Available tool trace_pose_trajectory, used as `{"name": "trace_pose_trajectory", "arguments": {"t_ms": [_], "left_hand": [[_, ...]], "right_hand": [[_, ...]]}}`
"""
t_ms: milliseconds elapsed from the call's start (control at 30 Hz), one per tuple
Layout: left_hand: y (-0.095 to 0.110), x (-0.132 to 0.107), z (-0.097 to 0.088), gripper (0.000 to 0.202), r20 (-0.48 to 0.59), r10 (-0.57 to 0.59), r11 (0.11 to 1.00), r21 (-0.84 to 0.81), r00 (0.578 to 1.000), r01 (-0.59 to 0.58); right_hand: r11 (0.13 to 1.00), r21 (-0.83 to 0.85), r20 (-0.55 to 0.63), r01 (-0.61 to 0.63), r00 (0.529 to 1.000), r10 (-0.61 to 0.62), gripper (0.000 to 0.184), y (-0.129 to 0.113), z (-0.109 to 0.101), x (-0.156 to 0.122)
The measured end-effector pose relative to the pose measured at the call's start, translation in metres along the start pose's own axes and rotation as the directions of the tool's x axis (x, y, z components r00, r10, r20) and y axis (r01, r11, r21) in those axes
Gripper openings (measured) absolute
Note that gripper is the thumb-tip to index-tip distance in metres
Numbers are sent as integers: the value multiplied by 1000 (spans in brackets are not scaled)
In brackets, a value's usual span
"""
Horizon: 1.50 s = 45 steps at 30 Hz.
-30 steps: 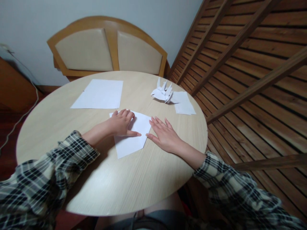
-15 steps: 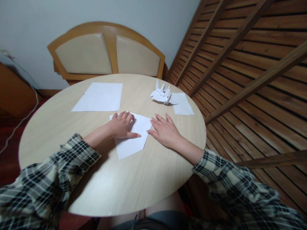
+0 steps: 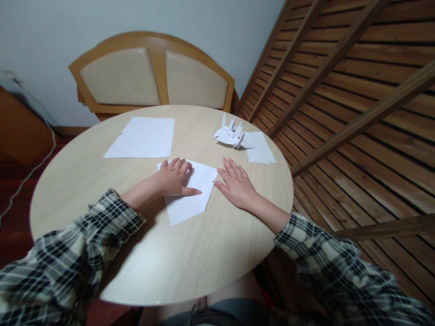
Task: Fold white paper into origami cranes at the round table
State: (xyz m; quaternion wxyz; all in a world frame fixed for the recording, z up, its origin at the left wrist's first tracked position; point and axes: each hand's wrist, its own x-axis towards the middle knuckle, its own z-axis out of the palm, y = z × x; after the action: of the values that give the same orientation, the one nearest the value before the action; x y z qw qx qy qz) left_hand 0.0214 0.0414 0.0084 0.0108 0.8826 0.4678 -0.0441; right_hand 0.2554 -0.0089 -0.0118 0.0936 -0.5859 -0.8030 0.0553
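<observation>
The white paper [image 3: 188,204] with the slanted corners lies flat on the table [image 3: 234,258], close to the middle. One corner points back toward the person, a bit to the left. Another corner points right, at the right hand [image 3: 237,185]. One more pokes out on the far left side, by the tips of the left hand [image 3: 174,177]. The paper looks about as long as it is wide, and the left hand hides part of it, so I cannot tell which way is the long way.

The left hand is palm down on top of the paper. Its fingers bend a little, and its thumb sticks out to the right. It is not grabbing anything. The right hand lies loose, palm down, at the paper's right edge, and its thumb tip is right by that edge. I cannot tell if it touches the paper.

Big white sheets [image 3: 142,138] lie far back on the left. Far back on the right sits a pointy folded paper shape [image 3: 229,136], with spikes sticking up. Small white papers [image 3: 260,148] lie just beside it, to its right.
</observation>
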Motion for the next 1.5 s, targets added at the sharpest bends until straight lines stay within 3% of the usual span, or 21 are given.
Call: {"name": "trace_pose_trajectory", "arguments": {"t_ms": [200, 300, 433, 533, 667, 800, 1133, 1333, 1500], "left_hand": [[-3, 2, 5, 98, -31, 10, 1000, 12, 999, -9], [-2, 2, 4, 99, -20, 15, 1000, 4, 1000, -15], [-2, 1, 5, 100, -6, -4, 1000, -17, 1000, 4], [-3, 0, 10, 102, -11, -18, 999, -33, 1000, 17], [-1, -2, 12, 103, 1, -27, 999, -45, 1000, 27], [3, -4, 9, 101, 23, -40, 998, -42, 999, 41], [0, -4, 18, 100, -54, -42, 998, -58, 998, 39], [1, -3, 22, 82, -128, -58, 996, -78, 990, 49], [1, -1, 22, 88, -120, -66, 997, -49, 991, 60]], "right_hand": [[990, 131, 164, 43, 984, -64, 78, 19, -9, 5], [975, 216, 132, 45, 988, -75, 74, 27, -30, 20], [981, 134, 134, 142, 978, -160, 62, 15, -47, 42], [975, 41, 149, 220, 963, -224, 58, -2, -35, 51], [953, 57, 148, 298, 941, -303, 67, -11, -3, 53], [962, 76, 126, 263, 954, -271, 75, -7, 12, 55], [962, 69, 159, 262, 950, -270, 66, -9, 9, 53], [966, 54, 115, 251, 960, -256, 71, -9, 11, 52], [964, 44, 108, 262, 958, -265, 67, -8, 15, 53]]}}
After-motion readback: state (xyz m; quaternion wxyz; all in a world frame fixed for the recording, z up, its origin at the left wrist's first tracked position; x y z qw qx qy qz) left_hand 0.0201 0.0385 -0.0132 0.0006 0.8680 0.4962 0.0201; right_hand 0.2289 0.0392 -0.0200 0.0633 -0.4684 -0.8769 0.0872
